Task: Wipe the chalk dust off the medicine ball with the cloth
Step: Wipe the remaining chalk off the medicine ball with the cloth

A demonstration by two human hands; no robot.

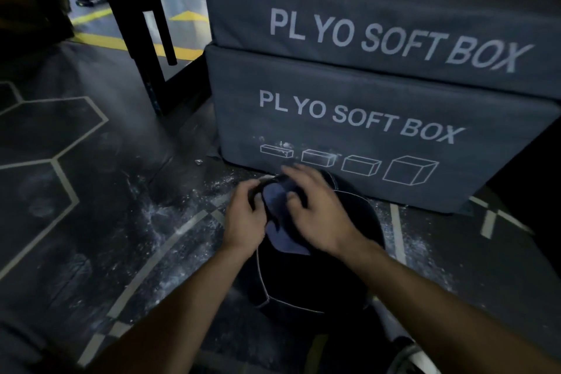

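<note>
The dark medicine ball sits on the chalk-speckled floor, just in front of the lower of two stacked soft boxes. A blue cloth lies on top of it. The left hand pinches the cloth's edge, while the right hand presses it down with fingers spread.

Blue cloth, black white-seamed ball

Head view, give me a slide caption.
Both hands work a cloth over a dark medicine ball.
</note>
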